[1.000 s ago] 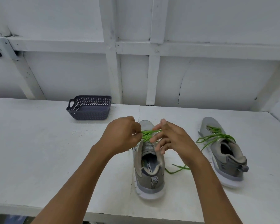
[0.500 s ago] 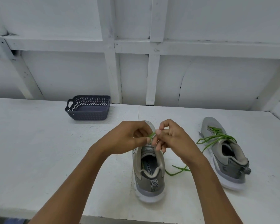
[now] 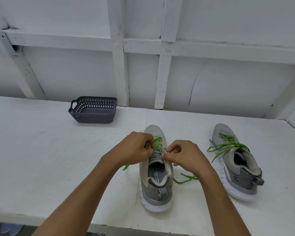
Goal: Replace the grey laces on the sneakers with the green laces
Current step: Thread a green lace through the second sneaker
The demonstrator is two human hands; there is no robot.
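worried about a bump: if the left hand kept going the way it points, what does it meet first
Probably the front of the near sneaker, right beyond the left hand, which pinches its green lace. The right hand lies to the side of that line, though depth is unclear.

White table (image 3: 41, 159), two sneakers (image 3: 156, 189), basket (image 3: 93, 110)

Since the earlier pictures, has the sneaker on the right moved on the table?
No. The sneaker on the right keeps its place: its toe lies just as far from the crack in the wall as before.
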